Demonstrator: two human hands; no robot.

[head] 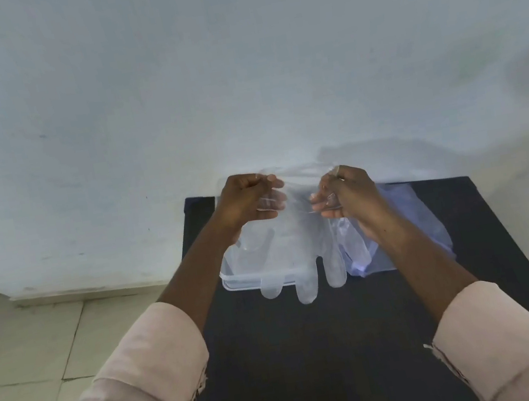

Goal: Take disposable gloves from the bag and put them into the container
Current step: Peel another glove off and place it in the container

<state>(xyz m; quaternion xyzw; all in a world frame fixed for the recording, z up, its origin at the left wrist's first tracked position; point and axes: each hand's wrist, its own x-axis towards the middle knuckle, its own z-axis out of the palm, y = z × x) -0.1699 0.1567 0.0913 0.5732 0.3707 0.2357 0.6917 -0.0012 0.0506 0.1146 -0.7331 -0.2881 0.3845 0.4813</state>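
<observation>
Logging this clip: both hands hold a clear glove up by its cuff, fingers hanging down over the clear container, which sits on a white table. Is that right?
Not quite. In the head view the table is dark, not white. The rest holds: left hand and right hand grip the glove over the container.

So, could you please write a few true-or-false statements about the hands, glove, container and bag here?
1. Both hands, left hand and right hand, grip the clear glove. True.
2. The glove's fingers point up at the wall. False: they hang down, toward the person.
3. The container sits on the dark table. True.
4. The glove lies flat inside the container. False: it is held up above it.
5. The bag lies left of the container. False: it lies to its right.
</observation>
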